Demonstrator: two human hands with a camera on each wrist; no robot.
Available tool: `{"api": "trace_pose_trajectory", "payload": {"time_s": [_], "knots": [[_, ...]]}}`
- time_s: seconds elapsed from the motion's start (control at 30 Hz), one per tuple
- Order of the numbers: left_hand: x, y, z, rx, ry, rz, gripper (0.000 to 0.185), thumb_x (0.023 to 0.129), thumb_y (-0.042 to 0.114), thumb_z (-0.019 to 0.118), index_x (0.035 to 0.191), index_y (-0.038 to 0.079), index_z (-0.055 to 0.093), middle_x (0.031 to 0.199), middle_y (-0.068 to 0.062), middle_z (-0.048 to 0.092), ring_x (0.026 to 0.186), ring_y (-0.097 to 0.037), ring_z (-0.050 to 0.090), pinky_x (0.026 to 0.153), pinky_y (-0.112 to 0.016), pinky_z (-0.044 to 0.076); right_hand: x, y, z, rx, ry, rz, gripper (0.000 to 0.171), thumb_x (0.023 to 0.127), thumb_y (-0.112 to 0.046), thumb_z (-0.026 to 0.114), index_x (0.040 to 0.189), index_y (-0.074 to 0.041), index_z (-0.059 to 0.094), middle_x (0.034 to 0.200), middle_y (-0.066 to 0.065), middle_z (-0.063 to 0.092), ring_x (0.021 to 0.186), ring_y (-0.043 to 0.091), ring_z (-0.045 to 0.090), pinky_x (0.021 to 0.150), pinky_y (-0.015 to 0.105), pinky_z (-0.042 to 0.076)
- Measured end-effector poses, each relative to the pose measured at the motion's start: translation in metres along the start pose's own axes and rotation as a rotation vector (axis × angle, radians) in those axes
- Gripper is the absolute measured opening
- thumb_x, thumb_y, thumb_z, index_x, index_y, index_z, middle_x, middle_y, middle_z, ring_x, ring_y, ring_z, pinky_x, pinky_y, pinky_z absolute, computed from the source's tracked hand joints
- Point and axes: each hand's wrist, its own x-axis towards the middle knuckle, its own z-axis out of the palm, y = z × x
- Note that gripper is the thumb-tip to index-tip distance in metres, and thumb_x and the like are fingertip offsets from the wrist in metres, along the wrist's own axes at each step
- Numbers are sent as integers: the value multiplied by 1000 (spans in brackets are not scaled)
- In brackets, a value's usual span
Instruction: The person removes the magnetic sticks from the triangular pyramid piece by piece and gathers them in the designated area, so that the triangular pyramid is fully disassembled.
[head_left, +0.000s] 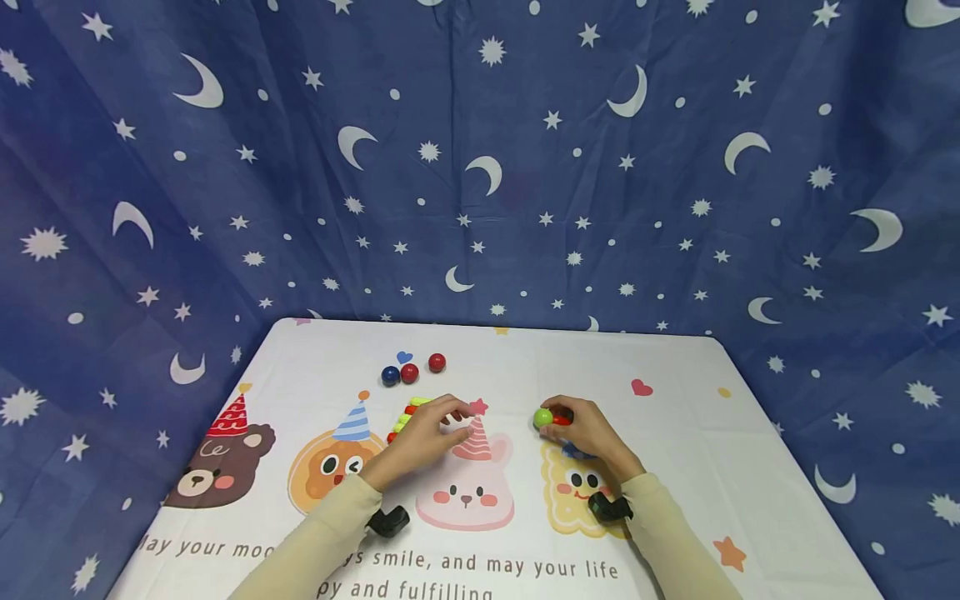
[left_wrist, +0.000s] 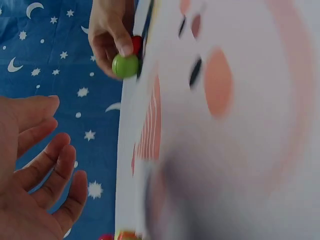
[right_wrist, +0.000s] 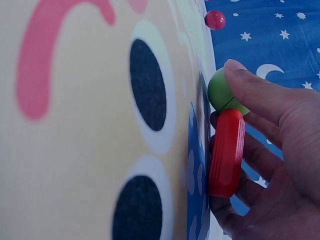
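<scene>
My right hand (head_left: 592, 433) pinches a green ball (right_wrist: 220, 90) between thumb and fingers, low over the table on the right. A red ridged stick (right_wrist: 227, 155) runs from the ball back into the palm; the two touch, though whether they are joined I cannot tell. My left hand (head_left: 423, 439) hovers over the table with loosely bent, parted fingers and holds nothing. Just beside it lies a row of yellow-green and red sticks (head_left: 405, 415), partly hidden by the hand.
Behind the sticks sit a blue ball (head_left: 391, 376) and a red ball (head_left: 409, 373) side by side, with another red ball (head_left: 437, 362) slightly apart. A white cloth with printed cartoons covers the table (head_left: 675, 375). A blue starry curtain (head_left: 510, 250) hangs behind.
</scene>
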Motion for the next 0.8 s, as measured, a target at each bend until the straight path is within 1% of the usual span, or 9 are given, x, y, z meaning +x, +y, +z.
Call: {"api": "trace_pose_trajectory", "payload": {"time_s": [0.07,0.13,0.27,0.33,0.5,0.67,0.8], "knots": [[8,2,9,-45,-10,-16,28,91,16,70,117,8,66,108,-7,68,99,-17,60,87,-38,53,1,-1,0,4,4,3,39,79,-28,82,115,-18,69,106,1,70,94,15,60,91,39,51],[16,5,18,-89,-25,-50,28,92,19,69,118,9,65,109,-6,68,99,-15,60,87,-35,53,1,-1,0,11,8,-5,39,79,-27,82,114,-16,68,104,1,70,92,14,60,88,36,51],[30,7,36,-146,-41,-97,29,93,24,67,119,9,64,110,-5,69,97,-12,61,86,-27,53,2,-2,2,40,10,1,37,79,-26,83,110,-15,67,98,-1,69,87,11,60,84,31,51],[36,7,44,-169,-47,-118,30,94,24,67,120,9,64,112,-5,69,98,-12,62,87,-26,53,2,-2,3,53,7,14,36,79,-25,83,109,-16,66,96,-3,69,86,10,60,83,30,50],[47,6,59,-209,-39,-136,32,94,23,66,122,7,62,115,-6,68,99,-15,66,87,-28,55,2,-3,4,69,7,13,35,78,-24,83,108,-16,66,94,-3,69,85,10,60,81,29,50],[55,6,68,-228,-20,-125,32,93,22,67,122,7,62,115,-6,69,102,-19,68,88,-31,55,2,-4,4,74,12,1,34,79,-24,83,107,-17,67,94,-3,69,85,10,61,80,28,50],[59,7,74,-245,-21,-133,32,93,21,67,122,8,63,116,-7,69,104,-20,69,88,-31,55,3,-4,4,64,24,3,33,78,-24,83,107,-18,67,93,-4,69,84,10,61,79,28,50]]}}
